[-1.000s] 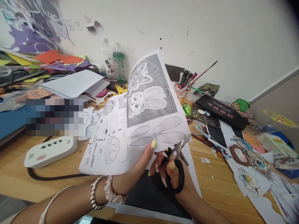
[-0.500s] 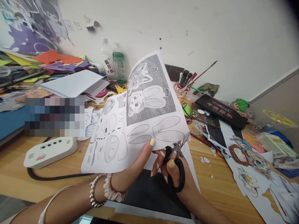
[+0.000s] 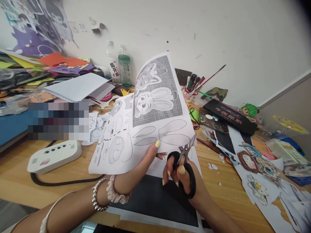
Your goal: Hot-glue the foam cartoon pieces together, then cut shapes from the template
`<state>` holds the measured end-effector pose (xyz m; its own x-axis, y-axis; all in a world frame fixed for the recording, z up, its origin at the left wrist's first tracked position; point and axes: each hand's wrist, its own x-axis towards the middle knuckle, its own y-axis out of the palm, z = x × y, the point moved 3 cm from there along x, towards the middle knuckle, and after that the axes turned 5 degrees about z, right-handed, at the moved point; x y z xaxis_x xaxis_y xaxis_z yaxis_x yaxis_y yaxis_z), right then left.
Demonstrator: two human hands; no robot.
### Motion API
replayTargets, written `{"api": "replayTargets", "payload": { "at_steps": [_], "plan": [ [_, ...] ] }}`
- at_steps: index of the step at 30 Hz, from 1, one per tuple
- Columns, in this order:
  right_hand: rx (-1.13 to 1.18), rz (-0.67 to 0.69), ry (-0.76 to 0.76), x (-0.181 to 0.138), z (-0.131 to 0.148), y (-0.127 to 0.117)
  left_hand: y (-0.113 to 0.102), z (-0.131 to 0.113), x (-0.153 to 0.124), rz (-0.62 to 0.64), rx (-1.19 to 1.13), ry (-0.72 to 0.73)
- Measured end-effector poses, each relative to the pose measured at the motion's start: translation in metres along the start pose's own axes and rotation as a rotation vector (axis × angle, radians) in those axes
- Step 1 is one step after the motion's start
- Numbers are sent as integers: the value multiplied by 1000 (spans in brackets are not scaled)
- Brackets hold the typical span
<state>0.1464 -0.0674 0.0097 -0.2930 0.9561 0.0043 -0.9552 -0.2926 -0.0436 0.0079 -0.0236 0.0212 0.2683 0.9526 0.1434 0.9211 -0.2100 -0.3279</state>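
My left hand (image 3: 148,157) pinches the lower edge of a printed paper sheet (image 3: 143,147), thumb on top and fingers beneath. Printed on it are a rabbit and a fox on a grey grid, with outlined ear and face shapes around them. The sheet is held up above the table, its upper part curling. My right hand (image 3: 181,176) has its fingers through the black handles of a pair of scissors (image 3: 185,154). The handles are spread, and the blades point up at the sheet's lower right corner. Under my hands lies a black sheet (image 3: 167,200) on white paper.
A white device (image 3: 54,157) with a black cable sits at the left. Two bottles (image 3: 125,66) stand by the wall, with a pen holder (image 3: 190,92) further right. Coloured foam sheets (image 3: 63,63), a black box (image 3: 229,116) and paper cutouts (image 3: 259,165) surround the work area.
The scissors and my right hand have shifted slightly right and down from the sheet's corner. The view has moved a little. My left hand keeps hold of the sheet.
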Motion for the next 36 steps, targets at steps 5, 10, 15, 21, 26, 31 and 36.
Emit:
{"api": "replayTargets", "payload": {
  "at_steps": [5,10,15,21,26,31,36],
  "plan": [
    [-19,17,-8,1,-1,-4,-5,-4,8,-9,62,-24],
    [-9,33,-11,0,-2,-6,-9,-10,12,38,20,-72],
    [-24,65,31,0,2,-5,-15,-14,14,69,-27,-70],
    [-90,80,52,1,7,-5,-18,-10,15,174,-63,-114],
    [-72,88,49,1,6,-5,-19,-8,17,187,-13,-102],
    [-74,94,64,2,8,-5,-21,-12,19,189,-20,-96],
    [-81,112,67,2,11,-4,-25,-16,19,156,46,-72]
  ]
}}
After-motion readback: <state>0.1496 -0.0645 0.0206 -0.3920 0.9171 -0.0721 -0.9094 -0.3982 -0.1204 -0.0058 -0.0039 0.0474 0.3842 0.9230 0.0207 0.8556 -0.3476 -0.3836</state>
